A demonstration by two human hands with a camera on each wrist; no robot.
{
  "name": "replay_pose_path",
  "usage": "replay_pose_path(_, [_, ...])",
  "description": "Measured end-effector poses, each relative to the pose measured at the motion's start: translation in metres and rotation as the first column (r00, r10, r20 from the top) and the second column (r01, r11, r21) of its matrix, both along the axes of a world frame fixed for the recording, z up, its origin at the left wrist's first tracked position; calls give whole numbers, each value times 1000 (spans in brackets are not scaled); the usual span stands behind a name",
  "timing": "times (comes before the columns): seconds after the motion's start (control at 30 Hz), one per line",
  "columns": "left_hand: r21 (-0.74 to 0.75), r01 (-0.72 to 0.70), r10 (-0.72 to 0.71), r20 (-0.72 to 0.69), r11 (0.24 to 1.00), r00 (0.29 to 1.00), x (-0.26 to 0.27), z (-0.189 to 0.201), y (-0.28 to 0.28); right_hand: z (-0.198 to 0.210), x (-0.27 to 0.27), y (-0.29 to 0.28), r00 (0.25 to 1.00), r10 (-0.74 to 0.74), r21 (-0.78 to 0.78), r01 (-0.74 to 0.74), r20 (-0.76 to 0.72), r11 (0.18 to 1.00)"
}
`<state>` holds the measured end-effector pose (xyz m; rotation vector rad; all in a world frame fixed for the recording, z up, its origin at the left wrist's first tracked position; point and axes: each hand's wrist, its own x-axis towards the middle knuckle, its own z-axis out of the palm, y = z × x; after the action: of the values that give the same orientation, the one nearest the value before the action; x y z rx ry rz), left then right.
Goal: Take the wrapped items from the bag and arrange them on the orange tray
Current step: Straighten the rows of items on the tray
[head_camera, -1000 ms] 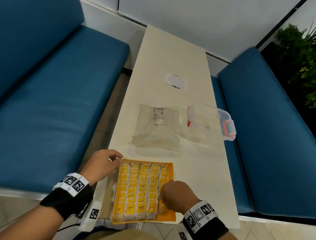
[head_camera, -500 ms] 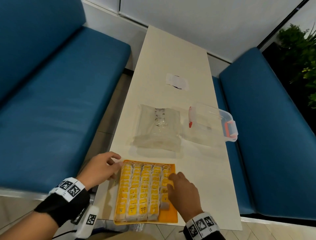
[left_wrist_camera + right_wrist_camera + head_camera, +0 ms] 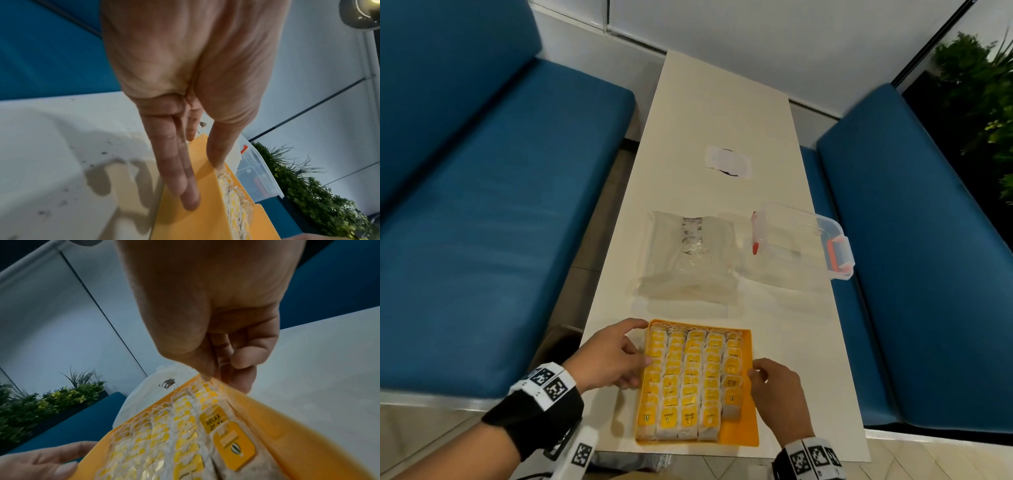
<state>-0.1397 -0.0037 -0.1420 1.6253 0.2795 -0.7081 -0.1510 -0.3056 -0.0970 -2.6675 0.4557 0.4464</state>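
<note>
My left hand (image 3: 613, 356) rests against the left wall of the orange tray (image 3: 739, 435), fingers nearly straight along the outside and the thumb laid on the rim near its far left corner, a light steadying touch, not a real grip. My right hand (image 3: 777, 394) is at the opposite wall, fingers curled; the right wrist view shows the tips at the rim, but I cannot tell whether they pinch the wall or only rest against it.

The tray sits at the near edge of the surface (image 3: 722, 113), and the wrapped items (image 3: 688, 380) fill it in five rows of overlapping sachets with yellow tags; the rightmost row stops short, leaving bare orange at the tray's near right corner. The clear bag (image 3: 688, 260) lies flat beyond the tray toward the middle of the surface and looks empty, though its film makes that hard to confirm.

I judge the sachets very light, soft and papery, easily torn, with strings that could snag neighbours. Each is best taken by its stiffer tag or by the edges. The tray looks like thin, stiff plastic, and loaded like this it is safest held by both side walls and kept level.
</note>
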Motion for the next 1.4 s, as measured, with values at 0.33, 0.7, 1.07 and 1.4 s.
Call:
replay_pose_path(0.33, [471,-126,-50,344,873,938,61,-5,11,34,93,14,981,79,88,-96,176,992])
replay_pose_path(0.7, [524,-152,-95,415,838,905,138,-12,45,-9,173,87,981,186,36,-185,-60,982])
replay_pose_path(1.07, [190,0,-96,499,982,861,137,7,57,24,175,155,995,80,540,-102,63,835])
replay_pose_path(1.4, [383,-150,-138,628,911,766,112,42,77,60,160,206,949,258,827,3,-179,562])
